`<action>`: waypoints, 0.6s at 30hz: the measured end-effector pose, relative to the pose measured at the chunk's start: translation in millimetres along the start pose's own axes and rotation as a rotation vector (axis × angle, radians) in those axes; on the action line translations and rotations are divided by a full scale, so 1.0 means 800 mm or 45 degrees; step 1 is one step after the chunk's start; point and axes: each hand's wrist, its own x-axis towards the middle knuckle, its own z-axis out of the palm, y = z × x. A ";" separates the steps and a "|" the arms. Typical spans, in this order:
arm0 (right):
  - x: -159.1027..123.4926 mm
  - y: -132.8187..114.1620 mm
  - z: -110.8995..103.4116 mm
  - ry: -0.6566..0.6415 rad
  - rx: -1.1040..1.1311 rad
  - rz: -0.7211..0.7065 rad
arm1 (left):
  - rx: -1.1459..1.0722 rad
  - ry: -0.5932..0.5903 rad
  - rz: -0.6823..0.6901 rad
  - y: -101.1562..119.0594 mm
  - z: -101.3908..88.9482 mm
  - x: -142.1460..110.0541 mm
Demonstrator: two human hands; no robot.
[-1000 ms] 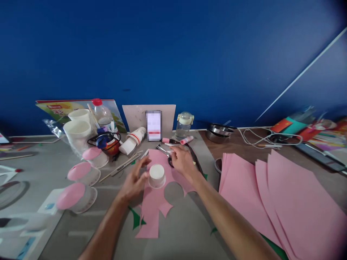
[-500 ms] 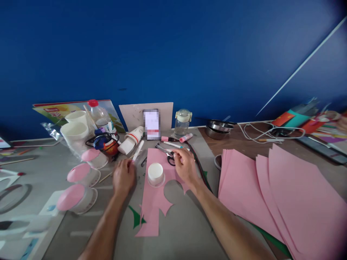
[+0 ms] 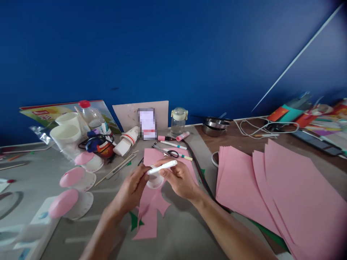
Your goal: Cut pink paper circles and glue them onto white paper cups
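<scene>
Both my hands hold a white marker pen [image 3: 162, 167] level above the table. My left hand [image 3: 132, 187] pinches its left end and my right hand [image 3: 179, 178] grips its right part. Just under the pen an upturned white paper cup [image 3: 154, 181] stands on a cut piece of pink paper [image 3: 151, 206], partly hidden by my fingers. Black-handled scissors [image 3: 169, 153] and two more pens [image 3: 176, 145] lie just beyond my hands.
Three upturned cups with pink tops [image 3: 72, 178] stand at the left, near stacked white cups [image 3: 66, 135] and a bottle [image 3: 90, 115]. A phone [image 3: 147, 124] and a jar [image 3: 178, 121] stand at the back. Large pink sheets [image 3: 271, 184] cover the right side. Cables [image 3: 255, 130] lie behind them.
My left hand picked up the white pen from left of the cup and brought it over the cup. My right hand left the scissors and took the pen's other end.
</scene>
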 end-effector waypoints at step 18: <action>-0.007 0.009 0.000 0.089 0.087 0.019 | 0.240 0.064 0.135 0.001 -0.001 0.000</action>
